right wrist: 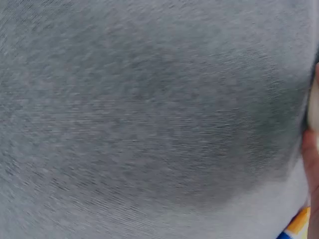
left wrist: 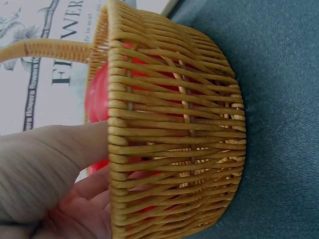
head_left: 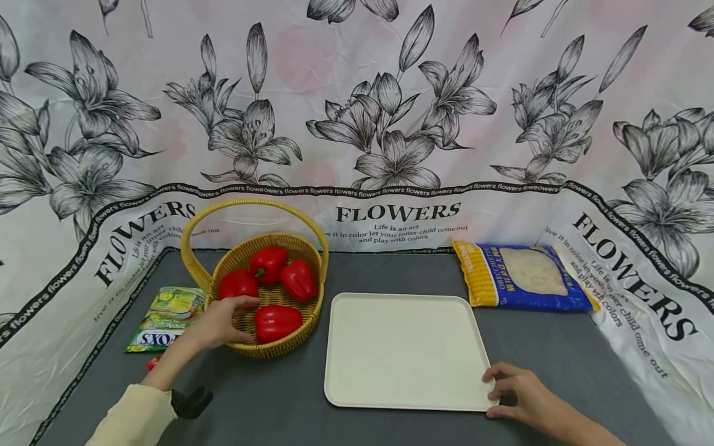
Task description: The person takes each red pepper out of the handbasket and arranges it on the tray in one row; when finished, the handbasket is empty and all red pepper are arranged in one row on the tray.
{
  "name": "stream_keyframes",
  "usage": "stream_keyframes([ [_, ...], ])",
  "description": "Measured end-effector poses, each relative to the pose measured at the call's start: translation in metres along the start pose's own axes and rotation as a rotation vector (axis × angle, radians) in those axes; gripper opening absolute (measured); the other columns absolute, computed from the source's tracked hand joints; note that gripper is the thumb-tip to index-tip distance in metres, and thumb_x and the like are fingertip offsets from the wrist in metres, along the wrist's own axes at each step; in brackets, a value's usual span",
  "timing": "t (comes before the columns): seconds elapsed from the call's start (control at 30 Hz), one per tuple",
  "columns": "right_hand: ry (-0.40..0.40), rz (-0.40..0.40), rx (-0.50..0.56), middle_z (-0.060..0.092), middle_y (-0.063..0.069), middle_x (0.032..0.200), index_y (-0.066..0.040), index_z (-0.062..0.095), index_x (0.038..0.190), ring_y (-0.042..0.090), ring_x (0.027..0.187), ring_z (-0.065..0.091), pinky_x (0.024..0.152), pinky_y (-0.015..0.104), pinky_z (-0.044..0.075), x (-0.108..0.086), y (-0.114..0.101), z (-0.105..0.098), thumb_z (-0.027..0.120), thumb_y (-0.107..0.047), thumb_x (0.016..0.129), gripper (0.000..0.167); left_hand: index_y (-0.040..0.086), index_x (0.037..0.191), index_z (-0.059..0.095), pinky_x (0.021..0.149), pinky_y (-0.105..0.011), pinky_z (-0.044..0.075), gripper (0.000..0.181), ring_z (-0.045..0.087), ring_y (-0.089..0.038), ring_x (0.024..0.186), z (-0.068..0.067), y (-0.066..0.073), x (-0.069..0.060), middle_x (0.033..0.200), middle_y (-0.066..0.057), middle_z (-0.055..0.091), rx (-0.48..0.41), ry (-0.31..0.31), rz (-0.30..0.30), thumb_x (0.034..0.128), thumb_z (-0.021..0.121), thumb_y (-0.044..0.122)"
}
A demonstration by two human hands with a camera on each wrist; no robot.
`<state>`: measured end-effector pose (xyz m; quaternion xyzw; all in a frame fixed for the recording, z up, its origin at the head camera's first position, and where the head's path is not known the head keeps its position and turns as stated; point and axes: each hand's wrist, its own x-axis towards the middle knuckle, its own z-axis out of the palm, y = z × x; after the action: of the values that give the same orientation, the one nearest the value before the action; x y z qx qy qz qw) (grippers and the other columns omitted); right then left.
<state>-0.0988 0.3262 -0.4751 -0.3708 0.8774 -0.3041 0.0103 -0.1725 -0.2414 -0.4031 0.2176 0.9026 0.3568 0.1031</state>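
A yellow wicker basket (head_left: 320, 306) with a tall handle holds several red bell peppers (head_left: 279, 323). My left hand (head_left: 220, 322) reaches over the basket's left rim, thumb and fingers spread apart inside it. One fingertip is close to the leftmost pepper; whether it touches is unclear. In the left wrist view, the fingers pass behind the woven wall (left wrist: 174, 119) and are partly hidden. At the lower right corner of a cream rectangular tray (head_left: 407, 353), my right hand (head_left: 519, 396) grips the edge with bent fingers and thumb.
A green snack packet (head_left: 167, 316) lies left of the basket, partly behind my left hand. A small red object (head_left: 152, 363) shows beside the left forearm. The blue and yellow pasta bag (head_left: 524, 279) lies behind the tray to the right. Flower-printed cloth (head_left: 390, 124) rises behind the grey tabletop (head_left: 268, 396).
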Motion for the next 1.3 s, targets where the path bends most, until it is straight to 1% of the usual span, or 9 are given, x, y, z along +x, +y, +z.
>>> stream_keyframes([
  [0.17, 0.063, -0.024, 0.066, 0.06, 0.004, 0.096, -0.018, 0.068, 0.077, 0.003, 0.081, 0.055, 0.061, 0.014, 0.05, -0.005, 0.003, 0.004, 0.082, -0.018, 0.074, 0.014, -0.016, 0.124, 0.052, 0.084, -0.049, 0.052, 0.068, 0.059, -0.045, 0.106, 0.0, 0.0, 0.01, 0.121, -0.032, 0.057, 0.08, -0.046, -0.016, 0.0664, 0.084, -0.002],
  [0.4, 0.095, -0.033, 0.061, 0.06, 0.005, 0.096, -0.018, 0.068, 0.078, 0.005, 0.081, 0.056, 0.062, 0.012, 0.049, -0.007, 0.004, 0.007, 0.082, -0.017, 0.073, 0.015, -0.014, 0.127, 0.051, 0.078, -0.044, 0.055, 0.067, 0.058, -0.043, 0.106, 0.005, -0.002, 0.021, 0.119, -0.029, 0.059, 0.187, -0.131, -0.079, 0.0661, 0.08, -0.01],
  [0.57, 0.108, -0.024, 0.064, 0.059, 0.005, 0.096, -0.016, 0.069, 0.079, 0.004, 0.081, 0.055, 0.06, 0.013, 0.05, -0.007, 0.004, 0.009, 0.083, -0.016, 0.072, 0.015, -0.011, 0.132, 0.046, 0.07, -0.038, 0.054, 0.074, 0.059, -0.038, 0.102, 0.011, -0.005, 0.024, 0.123, -0.031, 0.055, 0.151, -0.136, -0.1, 0.0658, 0.079, -0.011],
  [0.73, 0.137, -0.043, 0.059, 0.059, 0.005, 0.097, -0.016, 0.069, 0.079, 0.007, 0.081, 0.056, 0.062, 0.012, 0.049, -0.008, 0.003, 0.011, 0.083, -0.013, 0.072, 0.016, -0.011, 0.136, 0.041, 0.068, -0.036, 0.056, 0.079, 0.062, -0.036, 0.097, 0.009, -0.006, 0.021, 0.126, -0.035, 0.052, 0.049, -0.125, -0.057, 0.067, 0.08, -0.007],
  [0.83, 0.144, -0.037, 0.058, 0.059, 0.004, 0.097, -0.016, 0.069, 0.079, 0.006, 0.081, 0.055, 0.062, 0.011, 0.049, -0.01, 0.003, 0.011, 0.083, -0.013, 0.072, 0.016, -0.013, 0.136, 0.04, 0.07, -0.035, 0.057, 0.077, 0.064, -0.033, 0.093, 0.008, -0.004, 0.019, 0.128, -0.038, 0.049, -0.055, -0.122, -0.021, 0.0701, 0.079, -0.007],
  [1.0, 0.173, -0.042, 0.035, 0.059, 0.004, 0.096, -0.017, 0.068, 0.078, 0.008, 0.081, 0.056, 0.063, 0.01, 0.049, -0.012, 0.004, 0.01, 0.084, -0.012, 0.07, 0.019, -0.015, 0.135, 0.041, 0.071, -0.029, 0.057, 0.067, 0.065, -0.028, 0.087, 0.007, 0.001, 0.022, 0.128, -0.039, 0.048, -0.171, -0.088, 0.081, 0.0765, 0.074, -0.007],
  [1.07, 0.175, -0.047, 0.042, 0.059, 0.005, 0.097, -0.017, 0.068, 0.078, 0.009, 0.082, 0.056, 0.063, 0.01, 0.049, -0.014, 0.004, 0.011, 0.084, -0.011, 0.07, 0.019, -0.013, 0.135, 0.043, 0.071, -0.026, 0.056, 0.063, 0.066, -0.023, 0.082, 0.008, 0.001, 0.025, 0.126, -0.037, 0.051, -0.165, -0.063, 0.119, 0.0805, 0.073, -0.003],
  [1.17, 0.17, -0.047, 0.066, 0.059, 0.005, 0.098, -0.016, 0.068, 0.079, 0.009, 0.081, 0.057, 0.063, 0.011, 0.049, -0.016, 0.005, 0.012, 0.083, -0.012, 0.072, 0.017, -0.006, 0.137, 0.045, 0.072, -0.025, 0.055, 0.061, 0.066, -0.015, 0.08, 0.011, 0.0, 0.028, 0.121, -0.029, 0.058, -0.089, -0.017, 0.151, 0.0854, 0.072, 0.01],
  [1.3, 0.159, -0.058, 0.053, 0.059, 0.005, 0.099, -0.017, 0.068, 0.079, 0.009, 0.082, 0.057, 0.064, 0.011, 0.048, -0.012, 0.006, 0.014, 0.081, -0.015, 0.075, 0.014, 0.003, 0.138, 0.048, 0.078, -0.035, 0.055, 0.061, 0.065, -0.023, 0.092, 0.012, -0.005, 0.03, 0.117, -0.017, 0.063, -0.014, 0.033, 0.145, 0.0865, 0.072, 0.026],
])
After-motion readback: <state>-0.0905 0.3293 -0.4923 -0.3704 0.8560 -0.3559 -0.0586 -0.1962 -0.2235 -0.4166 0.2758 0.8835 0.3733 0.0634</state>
